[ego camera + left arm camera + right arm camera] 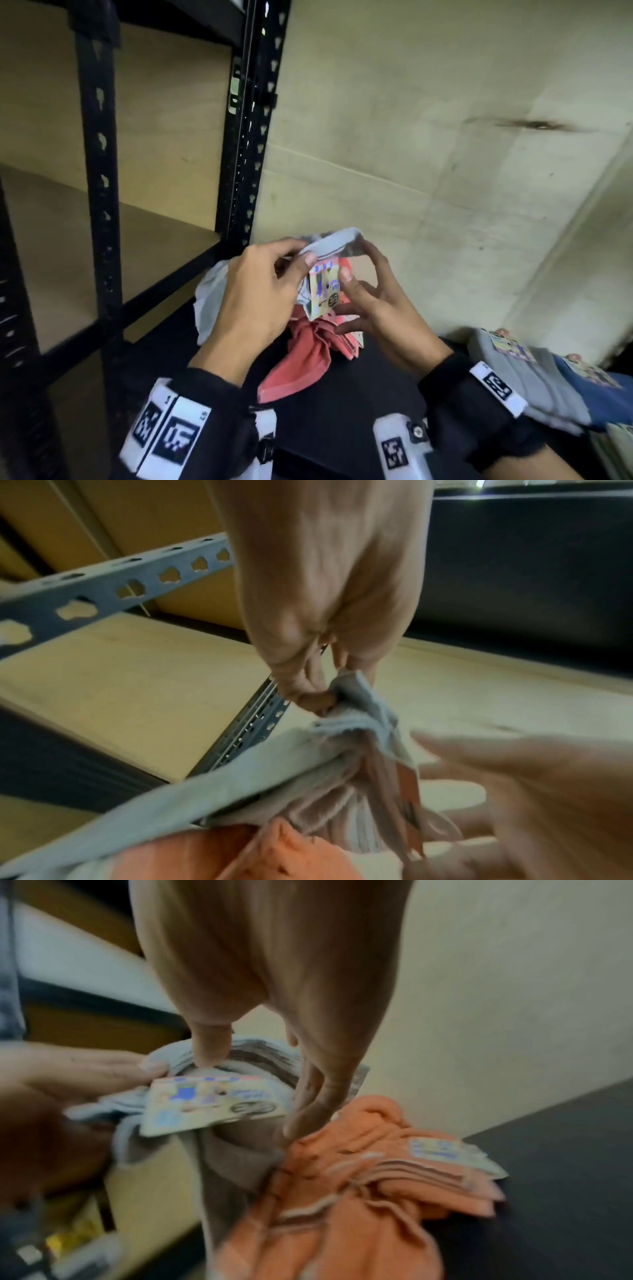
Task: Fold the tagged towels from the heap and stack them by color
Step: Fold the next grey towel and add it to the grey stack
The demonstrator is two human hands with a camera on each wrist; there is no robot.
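Head view: pale grey towel held up in the air between both hands, above the orange towels on the dark table. Left hand pinches the top edge between thumb and fingers; right hand curls round the other side, thumb beside the card tag. Both hands equally close. Towel's long axis hangs roughly vertical (bunched, so hard to say exactly); tag faces the camera, pointing down. Likely next: spread the edge sideways to fold.

left hand: raised, fingers curled, pinching | right hand: raised, fingers curled, pinching
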